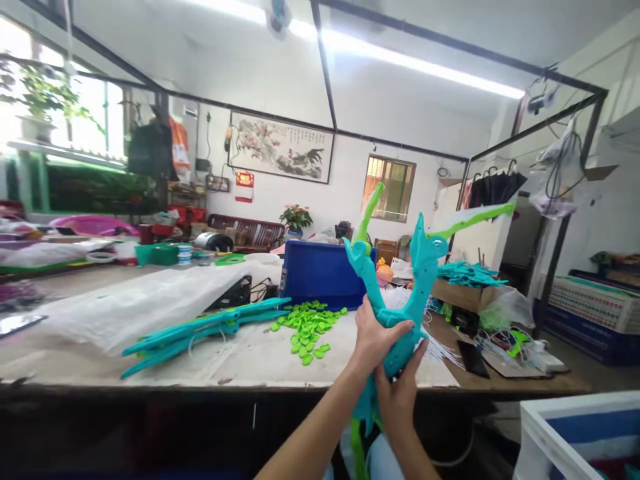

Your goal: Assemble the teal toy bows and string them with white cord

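A turquoise plastic figure (pixel 419 287) with two upright branches and bright green arms stands upright in front of me, over the table's front edge. My left hand (pixel 373 337) is wrapped round its middle from the left, thumb across the front. Lower down, my right hand (pixel 401 390) grips its body from below and the right. Part of its lower end hangs below the table edge. Left of it, small green pieces (pixel 310 327) lie in a loose pile on the table. Another long turquoise assembly (pixel 210 328) lies flat farther left.
Behind the pile stands a blue bin (pixel 323 273). To the right are a cardboard box (pixel 463 295) with turquoise parts, white ties and a black phone (pixel 473 359). A white crate (pixel 555 440) stands at the lower right. Clear plastic sheeting (pixel 135 307) covers the left.
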`<action>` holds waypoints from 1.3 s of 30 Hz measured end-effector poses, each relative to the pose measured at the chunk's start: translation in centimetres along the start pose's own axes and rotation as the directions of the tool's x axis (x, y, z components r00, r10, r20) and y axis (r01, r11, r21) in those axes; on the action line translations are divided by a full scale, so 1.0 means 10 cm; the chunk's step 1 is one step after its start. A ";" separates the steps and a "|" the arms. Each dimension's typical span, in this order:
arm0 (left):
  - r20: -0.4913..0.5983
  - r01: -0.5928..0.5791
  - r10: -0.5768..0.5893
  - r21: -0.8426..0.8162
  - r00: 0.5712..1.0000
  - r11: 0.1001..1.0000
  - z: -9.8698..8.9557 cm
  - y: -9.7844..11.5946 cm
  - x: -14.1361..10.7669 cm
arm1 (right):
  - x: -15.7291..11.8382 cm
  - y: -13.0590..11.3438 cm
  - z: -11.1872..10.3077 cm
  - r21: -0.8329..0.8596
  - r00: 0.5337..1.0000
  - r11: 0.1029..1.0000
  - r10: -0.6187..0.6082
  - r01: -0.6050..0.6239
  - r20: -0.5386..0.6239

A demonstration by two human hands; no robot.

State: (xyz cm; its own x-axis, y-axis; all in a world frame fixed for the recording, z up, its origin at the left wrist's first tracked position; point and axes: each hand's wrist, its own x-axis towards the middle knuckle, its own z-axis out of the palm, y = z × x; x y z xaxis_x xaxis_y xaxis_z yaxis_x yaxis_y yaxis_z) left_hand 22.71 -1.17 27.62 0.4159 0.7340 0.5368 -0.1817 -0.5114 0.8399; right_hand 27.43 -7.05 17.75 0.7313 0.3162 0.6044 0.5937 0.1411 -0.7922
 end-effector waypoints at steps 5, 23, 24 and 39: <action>0.040 -0.021 0.010 0.272 0.999 0.962 -0.29 -0.18 -0.13 | -0.56 0.18 0.53 0.176 0.999 0.984 0.023 -0.019 -0.023; 0.225 -0.044 -0.067 0.457 0.972 0.888 -0.67 -0.52 -0.44 | -1.31 0.39 0.62 0.131 0.976 0.983 -0.151 0.131 0.157; 0.214 -0.039 -0.064 0.446 0.975 0.894 -0.66 -0.51 -0.42 | -1.28 0.38 0.61 0.121 0.974 0.982 -0.164 0.145 0.156; -0.081 0.142 -0.173 -0.296 0.982 0.945 -0.47 -0.37 -0.47 | -0.61 0.14 0.21 0.089 0.929 0.928 -0.367 0.362 0.053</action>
State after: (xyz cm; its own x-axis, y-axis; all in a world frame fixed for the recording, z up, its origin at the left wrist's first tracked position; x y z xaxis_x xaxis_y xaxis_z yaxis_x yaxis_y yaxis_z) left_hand 17.26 -0.67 22.39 0.3675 0.8452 0.3882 -0.3762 -0.2466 0.8931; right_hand 23.11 -6.76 12.77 0.4432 0.2915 0.8477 0.7859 0.3285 -0.5239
